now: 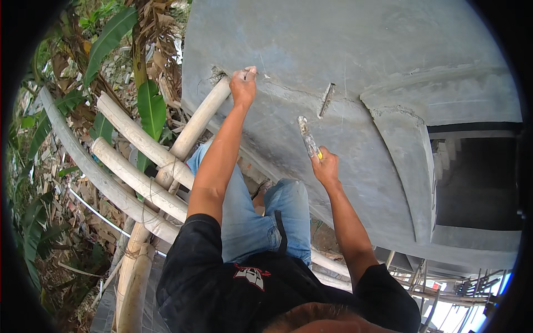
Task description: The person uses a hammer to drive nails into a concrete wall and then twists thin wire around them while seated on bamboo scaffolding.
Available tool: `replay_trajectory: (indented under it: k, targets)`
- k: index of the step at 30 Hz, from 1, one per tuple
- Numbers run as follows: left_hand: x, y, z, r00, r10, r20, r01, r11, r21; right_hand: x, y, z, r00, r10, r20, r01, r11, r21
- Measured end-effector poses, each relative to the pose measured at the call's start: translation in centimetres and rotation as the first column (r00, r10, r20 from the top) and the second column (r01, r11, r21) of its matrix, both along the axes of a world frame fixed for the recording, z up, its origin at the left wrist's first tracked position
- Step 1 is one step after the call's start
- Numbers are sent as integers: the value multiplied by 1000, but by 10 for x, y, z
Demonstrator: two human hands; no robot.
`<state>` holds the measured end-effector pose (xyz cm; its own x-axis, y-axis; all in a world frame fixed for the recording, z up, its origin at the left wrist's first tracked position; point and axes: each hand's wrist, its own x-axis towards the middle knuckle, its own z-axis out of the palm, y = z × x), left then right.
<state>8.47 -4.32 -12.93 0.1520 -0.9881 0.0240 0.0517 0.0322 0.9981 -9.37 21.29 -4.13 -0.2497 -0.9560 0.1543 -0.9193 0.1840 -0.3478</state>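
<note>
My left hand, fingers curled and dusted white, is raised at the grey cement-rendered wall. It is beside the upper end of a bamboo pole, which meets a broken hole in the render. Whether anything is pinched in those fingers is hidden. My right hand grips a narrow hand tool crusted with pale plaster, with yellow showing by the fingers. The tool points up towards the wall, below a slanted, rough-edged slot. A rough horizontal ridge crosses the render between the hands.
Bamboo scaffold poles, lashed with wire, stand close at my left. Beyond them are banana leaves and rubble. A dark rectangular opening breaks the wall at right. More scaffolding shows at lower right.
</note>
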Motion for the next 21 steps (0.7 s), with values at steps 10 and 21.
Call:
replay_trajectory:
  k: [10,21]
  targets:
    - [-5,9,-14,991,-50,-120,37,993,-112,14,-4,16,999,13,30,-13,1000,1]
    - [3,-5,-11,996,-83,30,88,962,-259,43,-38,44,994,61,93,-62,998,2]
